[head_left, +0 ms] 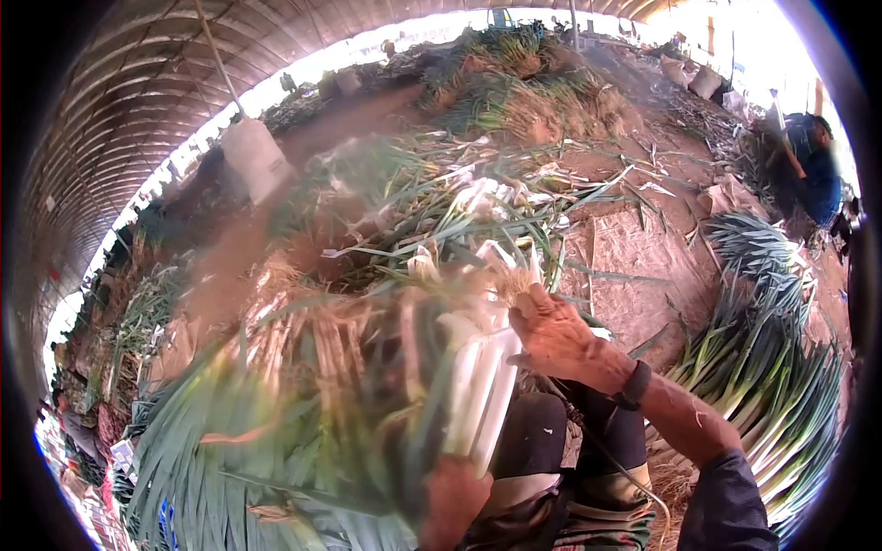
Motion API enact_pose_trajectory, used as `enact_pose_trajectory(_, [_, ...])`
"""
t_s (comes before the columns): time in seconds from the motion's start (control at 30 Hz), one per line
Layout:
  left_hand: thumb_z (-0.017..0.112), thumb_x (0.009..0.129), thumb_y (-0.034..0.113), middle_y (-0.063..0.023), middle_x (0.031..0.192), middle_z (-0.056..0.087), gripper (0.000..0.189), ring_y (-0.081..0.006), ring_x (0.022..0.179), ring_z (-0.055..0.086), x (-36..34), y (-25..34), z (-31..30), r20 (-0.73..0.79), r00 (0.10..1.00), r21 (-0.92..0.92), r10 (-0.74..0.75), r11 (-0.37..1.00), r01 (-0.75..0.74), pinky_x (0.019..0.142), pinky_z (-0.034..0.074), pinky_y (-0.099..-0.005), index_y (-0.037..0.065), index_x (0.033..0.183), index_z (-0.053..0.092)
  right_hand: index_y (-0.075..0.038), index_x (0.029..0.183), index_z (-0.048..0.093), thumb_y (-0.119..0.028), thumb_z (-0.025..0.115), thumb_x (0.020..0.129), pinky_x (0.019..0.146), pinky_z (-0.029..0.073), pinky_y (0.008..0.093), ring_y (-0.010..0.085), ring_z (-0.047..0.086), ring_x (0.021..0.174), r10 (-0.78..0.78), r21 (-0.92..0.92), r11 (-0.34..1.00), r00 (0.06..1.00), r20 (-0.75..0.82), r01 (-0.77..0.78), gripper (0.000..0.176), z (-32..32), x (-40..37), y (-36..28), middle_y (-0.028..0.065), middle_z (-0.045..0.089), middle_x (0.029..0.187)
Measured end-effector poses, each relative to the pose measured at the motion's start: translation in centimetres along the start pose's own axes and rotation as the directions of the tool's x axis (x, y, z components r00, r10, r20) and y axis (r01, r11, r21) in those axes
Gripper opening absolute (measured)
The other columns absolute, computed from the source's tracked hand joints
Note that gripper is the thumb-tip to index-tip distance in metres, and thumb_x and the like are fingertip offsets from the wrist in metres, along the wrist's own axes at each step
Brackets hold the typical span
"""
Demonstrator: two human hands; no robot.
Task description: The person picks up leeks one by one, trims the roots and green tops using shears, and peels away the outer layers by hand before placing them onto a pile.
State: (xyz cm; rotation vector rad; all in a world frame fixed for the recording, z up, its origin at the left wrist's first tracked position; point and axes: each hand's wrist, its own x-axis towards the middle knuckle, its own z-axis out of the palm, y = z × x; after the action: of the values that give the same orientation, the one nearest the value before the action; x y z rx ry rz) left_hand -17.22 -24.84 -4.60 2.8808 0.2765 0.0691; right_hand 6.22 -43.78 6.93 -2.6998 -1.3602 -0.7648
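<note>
Several white leek stalks [480, 390] stand slanted in front of my knees, root end up. My left hand [455, 500], blurred, is closed around their lower part. At the top, the bent fingers of my right hand [565, 342] grip the root end beside the pale, stringy roots [516, 283]. A dark band circles the right wrist. To the left lies a big heap of untrimmed leeks [266, 441], its green leaves toward me and its brownish root ends farther off. Part of that heap is smeared by motion.
Trimmed leeks [772, 367] lie in a long row on the right. Peeled leaves and scraps [496, 197] litter the ground ahead. Farther back is another leek pile [524, 87]. A person [813, 170] is at the right, and a pale sack-like object [254, 158] at the left.
</note>
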Motion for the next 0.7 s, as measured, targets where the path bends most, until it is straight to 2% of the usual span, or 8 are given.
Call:
enact_pose_trajectory(0.13, [0.082,0.075,0.044,-0.0163,0.099,0.061,0.040,-0.0339,0.083,0.069,-0.7,-0.2,0.1,-0.071,0.994,0.053,0.088,0.995,-0.085,0.067,0.059,-0.0458,0.007,0.088,0.072,-0.004,0.084,0.073,-0.052,0.073,0.078,0.088,0.045,0.0422,0.0297,0.049,0.111,-0.202,-0.168,0.961,0.972,0.124,0.221,0.049,3.1,1.3,0.9,0.0116,0.060,0.105])
enact_pose_trajectory(0.23, [0.073,0.082,0.035,-0.0266,0.119,0.060,0.049,-0.0416,0.101,0.068,-0.6,1.0,-2.3,0.213,0.974,-0.021,-0.074,0.997,0.081,0.086,0.058,-0.0482,0.001,0.117,0.070,-0.006,0.069,0.074,-0.041,0.072,0.080,0.086,0.045,0.0413,0.0302,0.053,0.106,-0.175,-0.078,0.980,0.978,0.110,0.185,0.037,3.2,1.8,-0.5,0.0098,0.066,0.088])
enact_pose_trajectory(0.27, [0.073,0.082,0.035,-0.0266,0.119,0.059,0.048,-0.0412,0.102,0.068,-0.6,1.1,-2.3,0.228,0.970,-0.015,-0.079,0.996,0.085,0.086,0.058,-0.0482,0.002,0.117,0.070,-0.006,0.070,0.074,-0.037,0.072,0.081,0.084,0.046,0.0413,0.0301,0.056,0.102,-0.199,-0.224,0.948,0.971,0.132,0.225,0.033,3.3,1.8,-1.2,0.0105,0.066,0.085])
enact_pose_trajectory(0.33, [0.073,0.083,0.034,-0.0266,0.120,0.059,0.048,-0.0406,0.102,0.068,-0.6,1.1,-2.2,0.257,0.963,-0.002,-0.086,0.996,0.089,0.087,0.058,-0.0481,0.002,0.119,0.069,-0.005,0.071,0.074,-0.030,0.072,0.082,0.081,0.048,0.0421,0.0300,0.059,0.094,-0.188,-0.272,0.930,0.957,0.223,0.246,0.027,3.6,2.3,-1.6,0.0119,0.067,0.080])
enact_pose_trajectory(0.4, [0.074,0.083,0.034,-0.0255,0.121,0.059,0.048,-0.0400,0.102,0.068,-0.8,0.5,-1.6,0.250,0.966,0.001,-0.068,0.998,0.070,0.087,0.058,-0.0477,0.002,0.119,0.069,-0.004,0.073,0.074,-0.023,0.072,0.084,0.076,0.051,0.0439,0.0301,0.063,0.085,-0.141,-0.088,0.979,0.923,0.358,0.184,0.022,4.3,3.3,-1.0,0.0133,0.067,0.075])
enact_pose_trajectory(0.5, [0.075,0.082,0.034,-0.0228,0.120,0.059,0.047,-0.0391,0.101,0.068,-0.9,0.3,-1.3,0.251,0.961,-0.013,-0.112,0.993,0.119,0.087,0.058,-0.0471,0.003,0.117,0.070,-0.002,0.071,0.072,-0.021,0.074,0.085,0.074,0.054,0.0458,0.0311,0.064,0.081,0.071,0.240,0.964,0.980,0.188,-0.116,0.023,6.2,3.0,-0.2,0.0146,0.067,0.078])
enact_pose_trajectory(0.63, [0.078,0.079,0.034,-0.0199,0.115,0.060,0.048,-0.0378,0.100,0.067,-1.5,0.7,-1.9,0.222,0.971,0.025,-0.089,0.996,0.085,0.086,0.057,-0.0469,0.004,0.117,0.071,0.003,0.078,0.069,-0.026,0.069,0.093,0.077,0.054,0.0447,0.0338,0.067,0.083,0.307,0.289,0.872,0.901,0.305,-0.395,0.032,6.0,2.9,-0.2,0.0172,0.067,0.079])
enact_pose_trajectory(0.7, [0.078,0.079,0.034,-0.0196,0.111,0.059,0.047,-0.0383,0.102,0.066,-2.0,0.6,-1.0,0.224,0.972,0.011,-0.071,0.997,0.071,0.088,0.057,-0.0480,0.004,0.115,0.072,0.003,0.082,0.069,-0.028,0.067,0.095,0.075,0.054,0.0446,0.0325,0.068,0.081,0.394,0.349,0.813,0.882,0.259,-0.466,0.034,6.2,2.8,0.3,0.0154,0.069,0.081])
